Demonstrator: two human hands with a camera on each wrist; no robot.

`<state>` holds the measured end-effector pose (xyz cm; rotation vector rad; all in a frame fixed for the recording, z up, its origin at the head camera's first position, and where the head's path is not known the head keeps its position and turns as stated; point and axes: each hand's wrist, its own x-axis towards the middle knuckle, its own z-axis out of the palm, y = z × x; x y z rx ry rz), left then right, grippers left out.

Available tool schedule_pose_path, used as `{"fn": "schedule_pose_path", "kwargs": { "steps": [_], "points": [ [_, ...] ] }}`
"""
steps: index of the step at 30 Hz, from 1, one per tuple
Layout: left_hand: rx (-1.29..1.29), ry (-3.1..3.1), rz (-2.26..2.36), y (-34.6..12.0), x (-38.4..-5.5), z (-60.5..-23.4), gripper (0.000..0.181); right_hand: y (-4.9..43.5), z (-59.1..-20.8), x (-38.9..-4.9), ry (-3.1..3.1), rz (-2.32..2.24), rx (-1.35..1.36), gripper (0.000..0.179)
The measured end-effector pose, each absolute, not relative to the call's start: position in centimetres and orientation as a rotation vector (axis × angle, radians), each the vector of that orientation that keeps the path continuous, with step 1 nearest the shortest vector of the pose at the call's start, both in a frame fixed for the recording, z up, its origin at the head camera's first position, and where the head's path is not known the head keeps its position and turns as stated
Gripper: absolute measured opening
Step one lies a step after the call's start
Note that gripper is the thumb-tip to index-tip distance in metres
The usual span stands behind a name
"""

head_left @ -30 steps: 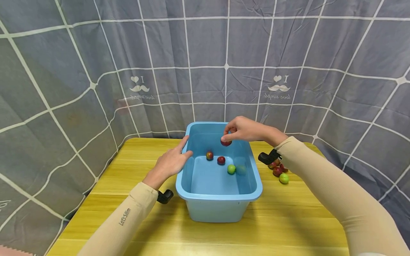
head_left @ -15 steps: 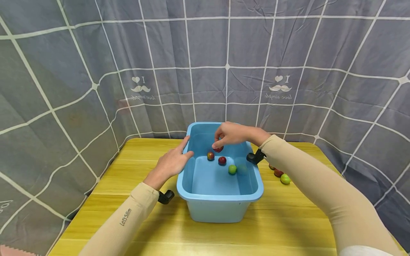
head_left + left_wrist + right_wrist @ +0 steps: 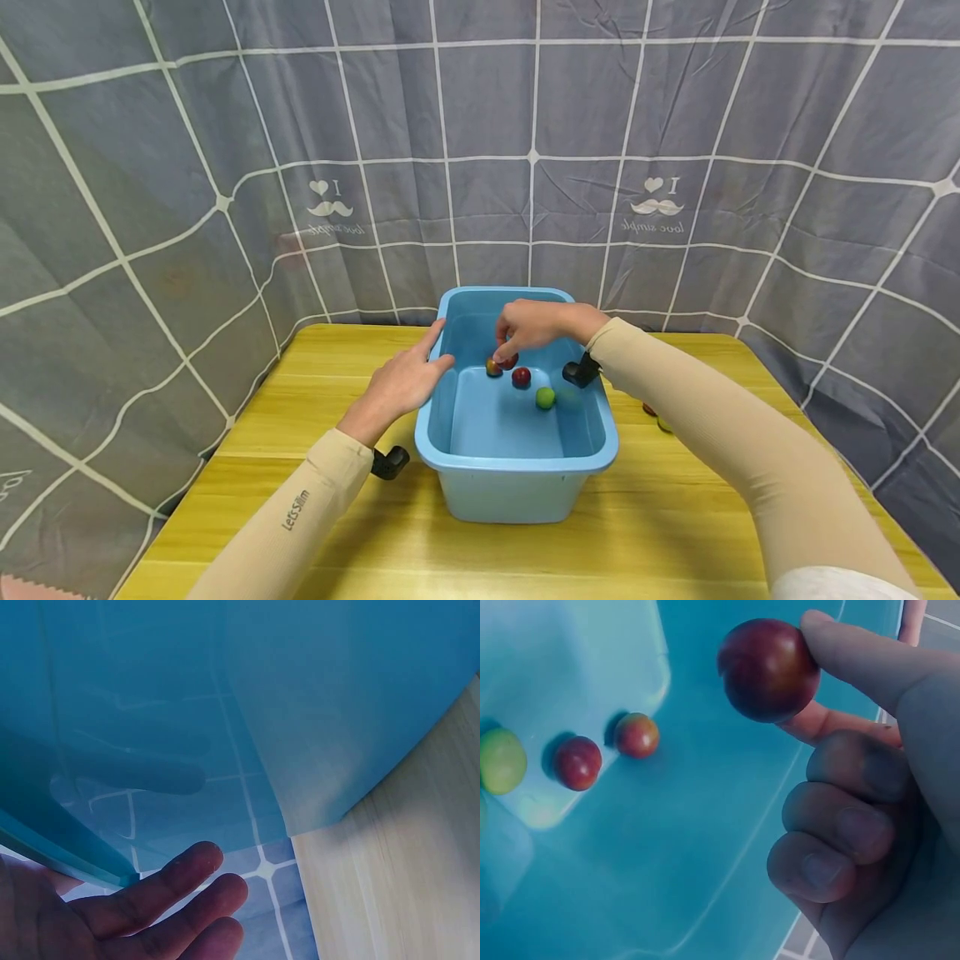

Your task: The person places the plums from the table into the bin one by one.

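Observation:
My right hand (image 3: 534, 323) is inside the blue plastic tub (image 3: 517, 463), pinching a dark red plum (image 3: 765, 671) between thumb and index finger; the other fingers curl into the palm. On the tub floor below lie a red-yellow plum (image 3: 637, 736), a red plum (image 3: 577, 763) and a green plum (image 3: 501, 760). The held plum overlaps the red-yellow one in the head view. My left hand (image 3: 399, 382) rests on the tub's left rim, its fingers (image 3: 180, 919) extended loosely along the outer wall in the left wrist view.
The tub stands on a yellow wood-grain table (image 3: 360, 533). Right of it, more plums (image 3: 663, 423) lie mostly hidden behind my right sleeve (image 3: 697, 425). A grey checked curtain (image 3: 487, 200) encloses the table at the back and sides.
My right hand has moved left and down into the tub with the dark red plum, ending close to the red-yellow plum. My left hand has stayed on the rim.

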<state>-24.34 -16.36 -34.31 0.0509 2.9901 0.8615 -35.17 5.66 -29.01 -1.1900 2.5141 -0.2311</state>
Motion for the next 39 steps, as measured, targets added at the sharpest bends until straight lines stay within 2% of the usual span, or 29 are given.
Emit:
{"fn": "schedule_pose_path", "kwargs": {
  "steps": [11,39],
  "points": [
    [0.049,2.992,0.855,-16.2,-24.3,-34.2,0.071,5.5,-29.3,-35.6,2.537,-0.176,-1.085,0.018],
    [0.052,2.988,0.862,-16.3,-24.4,-34.3,0.071,10.6,-25.9,-33.0,2.538,-0.379,-1.229,0.017]
  ]
}}
